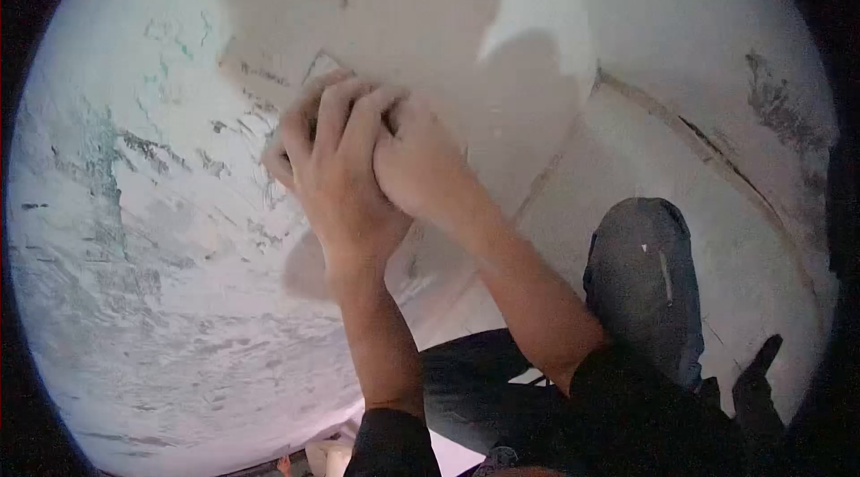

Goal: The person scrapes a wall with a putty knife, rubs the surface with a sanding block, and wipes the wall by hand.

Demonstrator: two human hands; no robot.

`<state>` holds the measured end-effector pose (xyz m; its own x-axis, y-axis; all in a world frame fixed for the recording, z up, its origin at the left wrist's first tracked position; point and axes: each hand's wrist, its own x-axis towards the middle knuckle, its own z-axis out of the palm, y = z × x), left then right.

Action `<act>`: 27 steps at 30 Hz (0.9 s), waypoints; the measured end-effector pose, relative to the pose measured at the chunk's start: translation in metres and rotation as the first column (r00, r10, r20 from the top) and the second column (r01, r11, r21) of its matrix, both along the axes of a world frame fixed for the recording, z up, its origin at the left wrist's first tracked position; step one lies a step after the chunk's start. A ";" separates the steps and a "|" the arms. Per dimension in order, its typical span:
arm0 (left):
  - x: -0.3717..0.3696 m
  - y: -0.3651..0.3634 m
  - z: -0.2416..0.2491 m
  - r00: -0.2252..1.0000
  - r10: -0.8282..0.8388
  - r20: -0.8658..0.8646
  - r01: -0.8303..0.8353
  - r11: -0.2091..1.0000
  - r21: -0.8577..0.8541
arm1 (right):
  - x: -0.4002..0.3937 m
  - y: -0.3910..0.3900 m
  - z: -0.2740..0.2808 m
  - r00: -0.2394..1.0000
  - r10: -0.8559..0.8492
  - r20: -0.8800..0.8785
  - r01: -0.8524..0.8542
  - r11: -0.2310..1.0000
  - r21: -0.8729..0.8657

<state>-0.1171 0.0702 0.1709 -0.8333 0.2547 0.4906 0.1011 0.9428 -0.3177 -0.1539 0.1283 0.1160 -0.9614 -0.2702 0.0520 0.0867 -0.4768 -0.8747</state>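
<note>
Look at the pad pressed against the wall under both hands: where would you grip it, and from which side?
Grip the pad across its back, palms flat, coming straight at the wall. It lies flat on the surface, so only its back and edges are free. The left hand covers it, fingers curled over the top edge, with the right hand against it. The pad is mostly hidden, so this is a judgement.

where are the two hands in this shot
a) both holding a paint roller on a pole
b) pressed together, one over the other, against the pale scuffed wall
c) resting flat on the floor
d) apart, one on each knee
b: the left hand lies over and against the right hand, both pushed onto the pale wall with its dark scuff marks; something pale shows under the fingers, too hidden to identify, and no pole is visible.
</note>
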 end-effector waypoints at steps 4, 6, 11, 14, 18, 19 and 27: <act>0.006 0.008 -0.007 1.000 0.002 -0.011 -0.002 1.000 0.017 | 0.001 -0.003 -0.013 0.999 0.021 -0.047 -0.021 1.000 -0.003; -0.005 0.005 0.000 0.999 0.004 -0.053 -0.006 0.999 -0.031 | -0.010 -0.006 -0.003 1.000 -0.010 -0.017 0.012 0.997 0.074; 0.002 0.018 0.014 0.999 -0.044 0.015 0.042 0.997 0.070 | -0.006 0.005 0.003 0.992 -0.033 -0.125 0.025 0.998 -0.065; -0.009 0.013 0.027 0.998 -0.048 0.049 0.048 0.999 -0.009 | -0.022 -0.008 0.009 1.000 0.001 -0.009 0.000 0.998 0.066; 0.026 0.012 0.014 0.999 -0.018 0.046 0.016 0.999 0.038 | 0.012 0.019 0.011 0.997 0.058 -0.049 -0.047 0.981 0.188; 0.045 0.016 0.008 0.999 -0.021 0.031 0.020 0.999 0.049 | 0.030 0.025 0.002 0.998 0.048 -0.051 -0.039 0.986 0.162; 0.187 -0.033 -0.040 0.893 0.443 0.082 -0.442 0.828 0.345 | 0.142 0.053 -0.105 0.980 0.190 0.063 -0.199 0.950 0.239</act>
